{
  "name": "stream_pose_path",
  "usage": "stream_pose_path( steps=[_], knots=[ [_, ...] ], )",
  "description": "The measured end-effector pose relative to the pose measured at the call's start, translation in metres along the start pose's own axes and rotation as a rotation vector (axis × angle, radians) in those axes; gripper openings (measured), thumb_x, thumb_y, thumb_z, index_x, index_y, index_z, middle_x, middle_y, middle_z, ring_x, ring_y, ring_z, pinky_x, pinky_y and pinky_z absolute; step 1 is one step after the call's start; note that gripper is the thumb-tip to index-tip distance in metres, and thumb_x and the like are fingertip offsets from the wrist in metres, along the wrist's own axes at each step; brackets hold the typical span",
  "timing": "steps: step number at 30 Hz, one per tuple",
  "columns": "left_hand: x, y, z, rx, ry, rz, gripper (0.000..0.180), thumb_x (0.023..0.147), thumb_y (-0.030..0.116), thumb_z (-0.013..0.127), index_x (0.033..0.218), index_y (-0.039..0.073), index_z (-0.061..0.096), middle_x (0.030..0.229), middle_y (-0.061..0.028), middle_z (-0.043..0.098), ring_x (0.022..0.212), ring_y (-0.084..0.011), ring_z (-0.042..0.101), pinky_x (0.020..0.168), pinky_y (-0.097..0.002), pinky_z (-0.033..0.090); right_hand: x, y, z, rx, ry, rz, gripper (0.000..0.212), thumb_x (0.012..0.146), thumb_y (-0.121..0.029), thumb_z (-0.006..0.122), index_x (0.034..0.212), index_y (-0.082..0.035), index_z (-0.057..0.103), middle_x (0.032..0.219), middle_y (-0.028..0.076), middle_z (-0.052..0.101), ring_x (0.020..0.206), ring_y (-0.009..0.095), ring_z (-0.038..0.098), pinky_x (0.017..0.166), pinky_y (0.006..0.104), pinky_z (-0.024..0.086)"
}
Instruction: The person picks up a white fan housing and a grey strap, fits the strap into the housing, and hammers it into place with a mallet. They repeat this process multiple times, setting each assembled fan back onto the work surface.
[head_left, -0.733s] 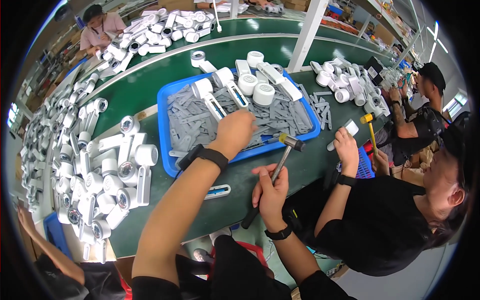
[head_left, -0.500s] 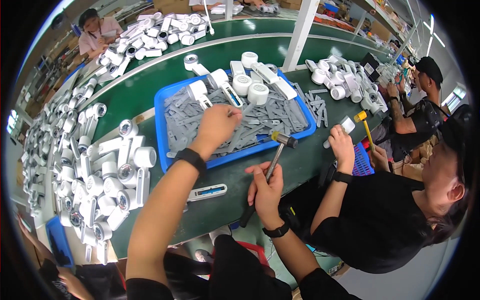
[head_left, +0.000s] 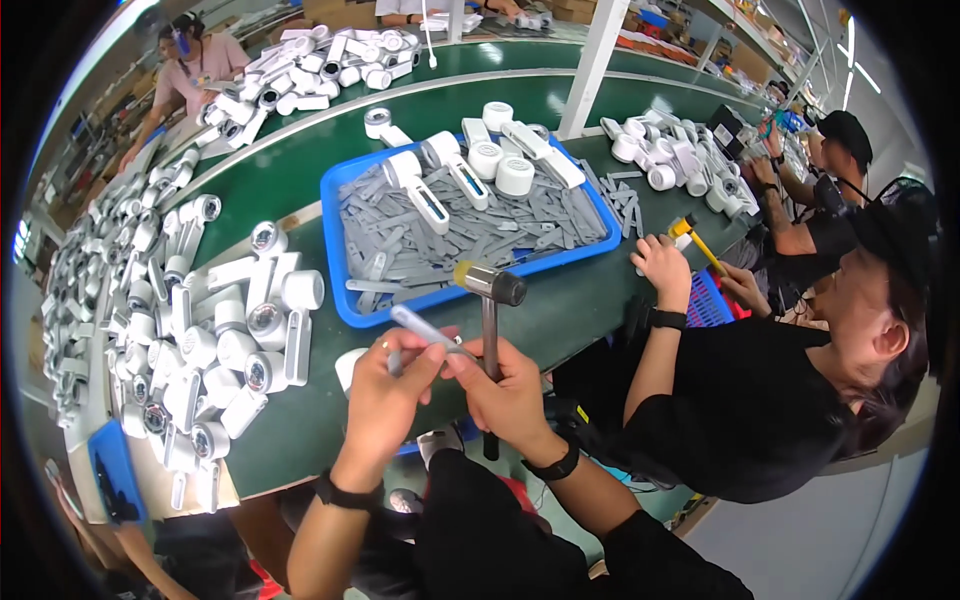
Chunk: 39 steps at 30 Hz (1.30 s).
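Between my two hands, in front of the tray, is a slim grey plastic strip (head_left: 422, 326). My left hand (head_left: 385, 395) pinches it, and the fingertips of my right hand (head_left: 508, 395) come up against its near end. My right hand is closed round the handle of a mallet (head_left: 490, 340), whose head, yellow at one end and black at the other, stands up over the tray's near rim. Part of a white handheld device (head_left: 347, 369) shows on the bench beside my left hand; the rest is hidden behind that hand.
A blue tray (head_left: 345, 300) holds many grey strips, with several white devices on top. White devices (head_left: 225, 345) are heaped at the left, at the far side and at the right (head_left: 680, 150). A co-worker (head_left: 760, 410) sits close on my right, holding a yellow mallet (head_left: 705, 245).
My left hand has come back from the tray toward me, now with a grey strip in it. My right hand and the mallet have moved left, meeting it. The view has shifted slightly.
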<state>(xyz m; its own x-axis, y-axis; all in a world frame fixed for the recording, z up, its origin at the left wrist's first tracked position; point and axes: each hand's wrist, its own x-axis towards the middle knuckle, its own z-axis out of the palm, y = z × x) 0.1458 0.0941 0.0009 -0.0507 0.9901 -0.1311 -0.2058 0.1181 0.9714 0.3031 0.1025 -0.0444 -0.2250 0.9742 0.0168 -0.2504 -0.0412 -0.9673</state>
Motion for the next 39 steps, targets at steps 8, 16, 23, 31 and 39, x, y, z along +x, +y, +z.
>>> stream_pose_path(
  steps=[8,16,23,31,39],
  knots=[
    [-0.016,-0.034,-0.055,0.798,0.449,0.639,0.031,0.078,0.018,0.09,0.102,0.005,0.075,0.102,-0.0095,0.078,0.076,-0.0234,0.07,0.07,-0.0338,0.057,-0.001,-0.009,-0.002,-0.136,0.094,-0.099,0.018,0.103,-0.017,0.067,0.102,0.0,0.069,0.067,0.002,0.064,0.041,0.003,0.045,0.038,0.022,0.032],
    [-0.004,-0.052,-0.081,1.134,0.351,0.706,0.044,0.068,0.022,0.091,0.109,0.011,0.077,0.125,-0.0038,0.07,0.098,-0.0267,0.057,0.09,-0.0368,0.051,0.038,-0.002,-0.014,-0.29,0.007,0.211,0.02,0.102,-0.017,0.068,0.105,0.002,0.072,0.075,0.003,0.066,0.039,0.004,0.041,0.037,0.022,0.029],
    [0.003,-0.055,-0.101,1.036,0.181,0.679,0.044,0.074,0.016,0.086,0.117,0.012,0.076,0.129,-0.0031,0.07,0.095,-0.0232,0.054,0.087,-0.0341,0.05,0.051,0.012,-0.017,-0.396,-0.111,0.273,0.022,0.102,-0.014,0.067,0.116,0.003,0.072,0.078,0.003,0.067,0.042,0.002,0.041,0.038,0.0215,0.025],
    [-0.032,-0.021,-0.084,-0.488,-0.177,0.223,0.06,0.112,0.048,0.037,0.137,-0.001,0.061,0.161,-0.0114,0.044,0.157,-0.0277,0.02,0.126,-0.0464,0.02,0.017,-0.02,-0.008,-0.178,0.041,0.046,0.021,0.103,-0.011,0.065,0.119,0.002,0.071,0.079,0.005,0.07,0.041,0.003,0.044,0.038,0.0207,0.027],
    [-0.032,-0.032,-0.041,-0.635,-0.251,0.145,0.072,0.112,0.053,0.032,0.162,0.001,0.031,0.172,-0.0107,0.022,0.158,-0.0283,0.02,0.126,-0.0458,0.019,-0.01,-0.017,0.025,-0.335,-0.278,0.005,0.026,0.102,-0.013,0.068,0.123,0.002,0.07,0.08,0.005,0.073,0.043,0.004,0.048,0.041,0.021,0.035]
  ],
)
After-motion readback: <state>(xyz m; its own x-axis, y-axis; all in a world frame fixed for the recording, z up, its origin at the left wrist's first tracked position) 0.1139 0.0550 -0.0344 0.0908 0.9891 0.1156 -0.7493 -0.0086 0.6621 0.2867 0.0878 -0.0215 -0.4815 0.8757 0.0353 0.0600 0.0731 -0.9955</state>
